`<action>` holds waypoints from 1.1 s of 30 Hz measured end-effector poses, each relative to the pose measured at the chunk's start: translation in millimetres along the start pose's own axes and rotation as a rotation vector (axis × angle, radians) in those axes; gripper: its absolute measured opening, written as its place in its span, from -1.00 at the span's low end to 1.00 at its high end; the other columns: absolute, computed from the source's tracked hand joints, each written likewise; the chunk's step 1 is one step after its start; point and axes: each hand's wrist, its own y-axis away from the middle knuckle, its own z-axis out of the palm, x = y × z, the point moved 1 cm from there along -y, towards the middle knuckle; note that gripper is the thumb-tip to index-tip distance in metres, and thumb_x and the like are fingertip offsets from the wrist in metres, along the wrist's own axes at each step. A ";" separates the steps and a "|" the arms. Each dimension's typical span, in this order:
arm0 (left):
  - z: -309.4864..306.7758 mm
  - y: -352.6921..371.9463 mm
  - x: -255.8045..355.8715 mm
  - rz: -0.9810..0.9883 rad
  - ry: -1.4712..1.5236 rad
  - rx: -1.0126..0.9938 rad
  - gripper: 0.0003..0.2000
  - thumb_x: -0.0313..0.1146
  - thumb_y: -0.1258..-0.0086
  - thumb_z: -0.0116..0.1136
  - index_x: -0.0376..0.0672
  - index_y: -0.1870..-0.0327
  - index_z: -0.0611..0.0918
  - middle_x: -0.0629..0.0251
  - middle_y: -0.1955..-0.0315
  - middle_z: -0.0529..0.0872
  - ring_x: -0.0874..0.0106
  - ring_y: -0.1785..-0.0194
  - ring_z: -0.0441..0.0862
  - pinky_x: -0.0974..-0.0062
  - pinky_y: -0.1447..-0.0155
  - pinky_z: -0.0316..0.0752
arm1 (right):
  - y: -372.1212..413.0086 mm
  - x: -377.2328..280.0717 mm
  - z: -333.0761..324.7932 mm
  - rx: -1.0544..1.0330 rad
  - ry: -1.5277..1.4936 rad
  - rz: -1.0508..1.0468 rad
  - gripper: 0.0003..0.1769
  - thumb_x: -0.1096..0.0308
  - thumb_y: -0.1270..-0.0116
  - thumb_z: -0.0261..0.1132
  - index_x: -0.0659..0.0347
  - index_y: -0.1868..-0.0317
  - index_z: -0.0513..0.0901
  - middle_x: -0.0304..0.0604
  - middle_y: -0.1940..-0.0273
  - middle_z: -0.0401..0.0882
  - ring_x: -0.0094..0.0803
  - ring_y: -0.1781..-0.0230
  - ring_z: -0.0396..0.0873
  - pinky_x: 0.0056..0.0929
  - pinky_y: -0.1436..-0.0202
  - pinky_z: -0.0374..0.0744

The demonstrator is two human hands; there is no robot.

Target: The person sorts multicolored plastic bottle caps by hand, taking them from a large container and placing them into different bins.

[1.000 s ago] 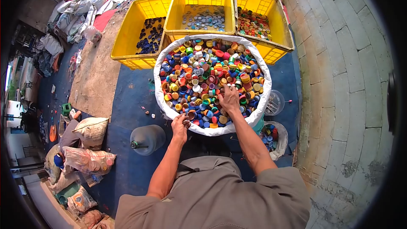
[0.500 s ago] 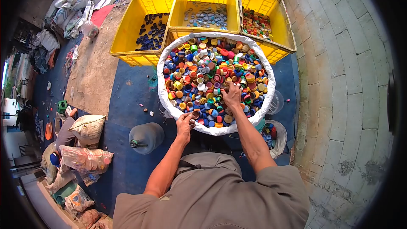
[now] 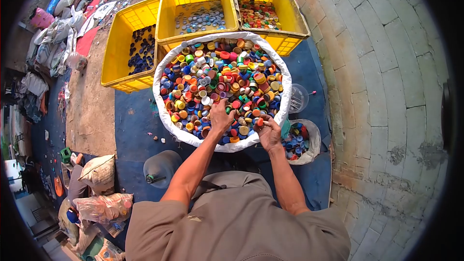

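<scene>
A wide sack with a rolled white rim (image 3: 285, 87) stands before me, full of mixed coloured bottle caps (image 3: 217, 75). My left hand (image 3: 221, 117) reaches over the near-middle of the pile, its thumb and fingers apart and touching the caps. At the sack's near right edge, my right hand (image 3: 270, 134) pinches a red-orange bottle cap (image 3: 260, 122). Behind the sack are three yellow crates: dark blue caps (image 3: 141, 50) in the left, white and pale caps (image 3: 200, 17) in the middle, red, orange and green caps (image 3: 258, 14) in the right.
By my right arm stands a smaller white sack (image 3: 311, 142) with mostly blue caps. A clear plastic container (image 3: 298, 98) sits behind it. Near my left arm is a large translucent bottle (image 3: 162, 168). Filled bags (image 3: 104, 208) lie at left; a block wall (image 3: 382, 92) runs along the right.
My left hand has moved from the near rim onto the pile. My right hand has drawn back from the pile to the near right edge with a red-orange cap. The camera view has shifted right.
</scene>
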 end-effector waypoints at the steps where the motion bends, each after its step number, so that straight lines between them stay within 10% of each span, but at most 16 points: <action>1: 6.3 -5.8 -2.9 0.042 -0.035 -0.016 -0.47 -0.28 -0.05 0.39 -0.18 -0.10 0.53 0.18 0.18 0.68 0.16 0.07 0.53 0.21 -0.05 0.39 | 7.1 4.8 -12.8 0.047 -0.048 0.029 -0.75 0.41 -0.22 0.12 0.25 0.09 0.50 -0.11 0.23 0.58 -0.28 0.21 0.60 -0.31 0.05 0.61; 20: 24.9 -23.0 -8.1 0.205 -0.159 -0.004 -0.50 -0.31 -0.07 0.39 -0.17 -0.09 0.56 0.15 0.23 0.68 0.21 0.14 0.55 0.27 0.00 0.40 | 26.6 1.8 -22.6 0.111 0.087 0.071 -0.88 0.41 -0.23 0.20 0.21 0.24 0.47 -0.25 0.39 0.47 -0.48 0.42 0.49 -0.49 0.30 0.53; 28: -23.3 14.3 -5.7 -0.730 1.446 -0.012 -0.83 -0.38 -0.26 0.10 -0.22 0.18 0.57 0.34 0.37 0.59 0.40 0.25 0.57 0.37 0.06 0.51 | -16.9 0.9 -10.7 0.149 1.050 -0.243 -0.69 0.40 -0.11 0.45 0.30 0.18 0.56 -0.27 0.45 0.56 -0.53 0.47 0.53 -0.53 0.36 0.54; 33: -49.1 56.4 -16.5 -0.901 1.708 0.012 -0.85 -0.24 -0.30 0.13 -0.11 0.30 0.57 0.34 0.42 0.59 0.41 0.31 0.54 0.42 0.16 0.47 | -53.9 -5.7 7.0 -0.092 1.629 -0.566 -0.57 0.58 -0.21 0.13 0.21 -0.12 0.50 0.04 0.17 0.69 -0.01 0.15 0.66 -0.14 0.10 0.63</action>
